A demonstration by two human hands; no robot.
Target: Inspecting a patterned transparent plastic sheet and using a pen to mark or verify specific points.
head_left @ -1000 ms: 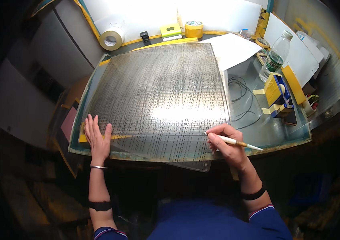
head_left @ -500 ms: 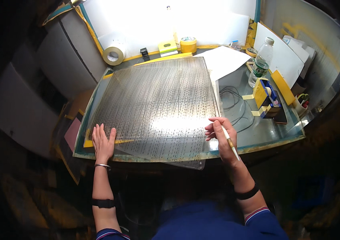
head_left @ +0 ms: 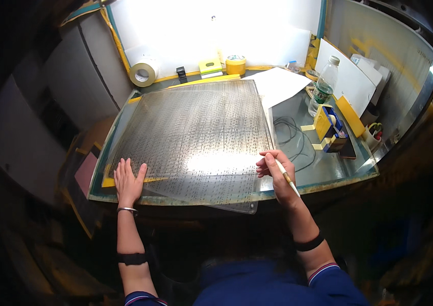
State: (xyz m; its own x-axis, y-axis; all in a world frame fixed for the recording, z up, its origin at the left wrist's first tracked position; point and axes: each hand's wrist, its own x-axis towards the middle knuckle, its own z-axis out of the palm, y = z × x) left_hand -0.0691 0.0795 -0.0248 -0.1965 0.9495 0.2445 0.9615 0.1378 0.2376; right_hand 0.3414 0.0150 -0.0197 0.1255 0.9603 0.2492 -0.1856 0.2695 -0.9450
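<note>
A large clear sheet (head_left: 191, 122), covered with rows of small dark marks, lies on the glass tabletop (head_left: 298, 179). My left hand (head_left: 129, 182) rests flat on its near left part, fingers spread. At the sheet's right edge is my right hand (head_left: 277, 176), closed around a slim white pen-like tool (head_left: 287, 178) with a tan band. The tool slants back over the hand toward the wrist; whether its far end touches anything is hidden by the fingers. One near corner of the sheet sticks out past the table's front edge. Bright glare covers its middle right.
Along the back stand a tape roll (head_left: 143, 74), a black clip-like object (head_left: 181, 73) and a yellow tub (head_left: 236, 65). White paper (head_left: 279, 86) lies at the back right. Beyond the coiled dark cable (head_left: 290, 131) are a plastic bottle (head_left: 324, 87) and a tape dispenser (head_left: 328, 127).
The view has shifted slightly, moving the table and things a little left in the picture. Both hands keep nearly the same places on the sheet, and the right still holds the white tool.
</note>
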